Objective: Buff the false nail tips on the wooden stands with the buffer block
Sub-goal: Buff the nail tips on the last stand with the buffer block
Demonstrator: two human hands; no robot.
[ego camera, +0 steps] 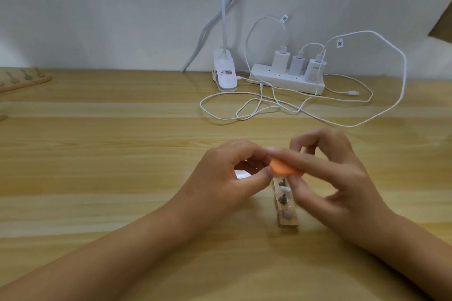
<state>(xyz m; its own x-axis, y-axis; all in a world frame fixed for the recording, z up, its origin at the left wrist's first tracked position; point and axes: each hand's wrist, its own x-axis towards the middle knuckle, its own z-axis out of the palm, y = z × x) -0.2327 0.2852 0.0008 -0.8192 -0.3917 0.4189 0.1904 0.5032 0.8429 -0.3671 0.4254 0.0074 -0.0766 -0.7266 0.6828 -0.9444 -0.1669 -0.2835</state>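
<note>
While right fingers pinch the buffer block over the wooden stand, left fingers' hold unclear; power strip well behind.

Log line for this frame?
right hand: holds buffer block | left hand: at block's end, grip unclear | wooden stand: on table below block

Your buffer is orange. Stand is tan wood, tips pale grey-white. Counter is light wood, streaked in paler and darker bands. Power strip, chargers, cables and lamp clip are all white. Wall is off-white.
</note>
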